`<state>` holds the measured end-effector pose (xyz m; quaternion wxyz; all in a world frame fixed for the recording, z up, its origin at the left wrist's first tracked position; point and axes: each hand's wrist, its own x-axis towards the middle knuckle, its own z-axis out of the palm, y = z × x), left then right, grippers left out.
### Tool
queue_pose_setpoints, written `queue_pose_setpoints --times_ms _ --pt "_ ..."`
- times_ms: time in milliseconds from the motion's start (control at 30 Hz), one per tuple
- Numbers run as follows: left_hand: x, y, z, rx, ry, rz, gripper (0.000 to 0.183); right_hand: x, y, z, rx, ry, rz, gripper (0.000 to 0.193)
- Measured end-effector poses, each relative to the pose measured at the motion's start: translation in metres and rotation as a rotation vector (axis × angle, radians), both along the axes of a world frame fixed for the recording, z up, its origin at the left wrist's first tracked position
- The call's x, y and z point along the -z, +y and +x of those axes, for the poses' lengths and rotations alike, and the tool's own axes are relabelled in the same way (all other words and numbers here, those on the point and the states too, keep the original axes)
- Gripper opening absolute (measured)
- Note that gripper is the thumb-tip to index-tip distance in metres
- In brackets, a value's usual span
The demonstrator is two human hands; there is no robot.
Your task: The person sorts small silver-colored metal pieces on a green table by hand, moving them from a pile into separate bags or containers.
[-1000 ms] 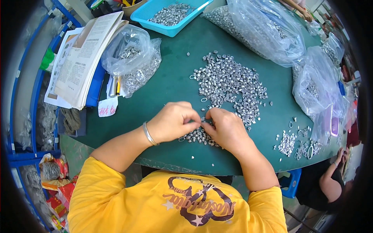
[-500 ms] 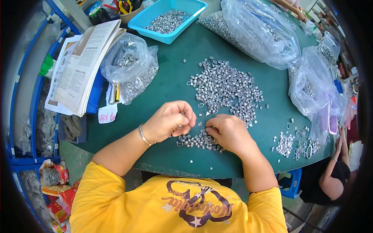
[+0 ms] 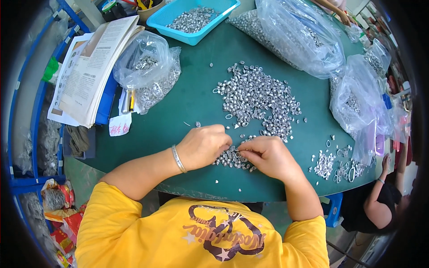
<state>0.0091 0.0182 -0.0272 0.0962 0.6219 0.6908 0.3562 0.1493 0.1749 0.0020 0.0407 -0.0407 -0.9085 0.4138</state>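
A small pile of silver oval metal pieces (image 3: 233,160) lies near the table's front edge, between my hands. My left hand (image 3: 206,145), with a silver bangle on its wrist, has its fingers curled closed at the pile's left side. Opposite it, my right hand (image 3: 271,156) is pinched closed with thumb and fingertips at the pile's upper edge. Whatever sits in either set of fingertips is too small or hidden to name. Just beyond spreads a larger heap of the same pieces (image 3: 257,96). One loose metal piece (image 3: 198,124) lies above my left hand.
A blue basket (image 3: 154,22) of metal pieces stands at the far side. Clear bags of metal parts (image 3: 304,44) lie far right, another bag (image 3: 156,85) at left beside an open book (image 3: 91,71). Small parts (image 3: 325,165) lie at right. A co-worker's arm (image 3: 377,190) shows beyond.
My left hand has moved right and down from above the table to the small pile. A loose piece now lies above it. My right hand stays at the pile, its fingertips slightly shifted.
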Motion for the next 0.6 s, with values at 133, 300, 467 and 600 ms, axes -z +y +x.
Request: queue_pose_setpoints --times_ms 133,300,467,600 --pt "-0.002 0.001 -0.007 -0.125 -0.91 -0.124 0.003 0.007 -0.01 0.0 0.055 0.015 0.274 0.008" --pt "-0.008 -0.003 -0.015 -0.096 -0.822 -0.177 0.004 0.011 -0.009 -0.004 0.073 0.17 0.139 0.006" --pt "-0.006 -0.007 0.0 0.052 -0.117 -0.141 0.009 0.004 -0.015 -0.003 -0.015 0.127 0.284 0.005" --pt "-0.008 -0.007 0.005 0.055 -0.028 -0.107 0.008 0.01 -0.003 -0.001 0.113 0.167 0.219 0.007"
